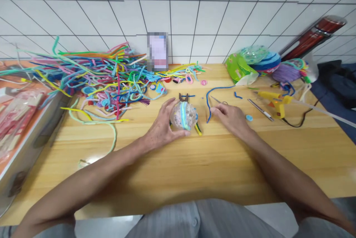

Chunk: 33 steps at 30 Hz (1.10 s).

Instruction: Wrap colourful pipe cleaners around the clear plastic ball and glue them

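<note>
My left hand (164, 123) is curved around a clear round ball (175, 118), its thumb at the near side. A light blue and green fuzzy band (183, 115) runs over the ball, and small blue bits show on its right side. Partly hidden under the ball lie pliers (198, 128) with dark jaws and yellow-green handles. My right hand (230, 117) is closed, thumb and finger pinched at a curved dark blue pipe cleaner (208, 97). Just behind those fingers lie small scissors (215, 99), partly covered by the hand.
Many coloured pipe cleaners (102, 75) are heaped at the back left. A phone (158, 50) leans on the tiled wall. To the right are a yellow glue gun (278, 104), a craft knife (260, 109), a blue cap (249, 118) and a green packet (239, 69). An open drawer or box (25, 160) borders the left.
</note>
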Tool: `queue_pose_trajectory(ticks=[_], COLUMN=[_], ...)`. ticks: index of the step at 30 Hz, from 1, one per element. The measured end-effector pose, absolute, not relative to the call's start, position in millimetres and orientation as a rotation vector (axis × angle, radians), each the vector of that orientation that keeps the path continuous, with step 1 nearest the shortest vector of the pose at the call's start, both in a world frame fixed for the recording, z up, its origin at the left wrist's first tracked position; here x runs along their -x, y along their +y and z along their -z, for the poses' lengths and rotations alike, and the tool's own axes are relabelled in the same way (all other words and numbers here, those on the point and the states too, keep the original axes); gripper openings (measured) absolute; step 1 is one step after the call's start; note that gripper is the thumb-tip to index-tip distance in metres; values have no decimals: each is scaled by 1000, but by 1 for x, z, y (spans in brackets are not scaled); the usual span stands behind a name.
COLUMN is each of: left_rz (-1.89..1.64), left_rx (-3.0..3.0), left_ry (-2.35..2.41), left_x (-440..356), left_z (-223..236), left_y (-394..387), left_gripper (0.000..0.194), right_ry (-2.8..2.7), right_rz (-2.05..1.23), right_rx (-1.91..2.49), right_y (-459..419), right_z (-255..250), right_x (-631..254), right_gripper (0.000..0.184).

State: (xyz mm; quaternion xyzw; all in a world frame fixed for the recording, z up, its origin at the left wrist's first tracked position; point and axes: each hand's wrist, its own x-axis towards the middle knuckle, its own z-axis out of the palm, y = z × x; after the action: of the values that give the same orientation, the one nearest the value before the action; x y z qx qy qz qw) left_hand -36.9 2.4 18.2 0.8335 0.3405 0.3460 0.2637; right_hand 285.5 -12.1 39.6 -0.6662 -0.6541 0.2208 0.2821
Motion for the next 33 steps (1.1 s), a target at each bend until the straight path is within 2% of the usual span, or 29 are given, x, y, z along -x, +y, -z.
queue_pose_trajectory(ticks=[2, 4, 10, 15, 22, 29, 33], left_rz=[-945, -956, -880, -1037, -1113, -1073, -1065], left_rx=[-2229, -2186, -2116, -2205, -2327, -2311, -2340], left_ry=[909, 913, 962, 885, 854, 839, 805], left_x=[35, 34, 33, 30, 26, 25, 25], left_z=[-15, -12, -9, -4, 2, 4, 5], left_y=[2, 1, -5, -8, -13, -15, -14], left_gripper=[112, 110, 102, 104, 111, 116, 115], right_ry=[-1781, -1796, -1835, -1858, -1992, -2068, -2063], right_rz=[-438, -447, -748, -906, -587, -415, -371], right_rx=[1734, 1641, 1539, 1469, 1234, 1032, 988], right_y=[-21, -29, -42, -42, -36, -27, -25], right_z=[-44, -50, -61, -59, -60, -51, -47], right_x=[-279, -271, -243, -232, -230, -224, -225], right_gripper=[24, 21, 29, 35, 34, 23, 23])
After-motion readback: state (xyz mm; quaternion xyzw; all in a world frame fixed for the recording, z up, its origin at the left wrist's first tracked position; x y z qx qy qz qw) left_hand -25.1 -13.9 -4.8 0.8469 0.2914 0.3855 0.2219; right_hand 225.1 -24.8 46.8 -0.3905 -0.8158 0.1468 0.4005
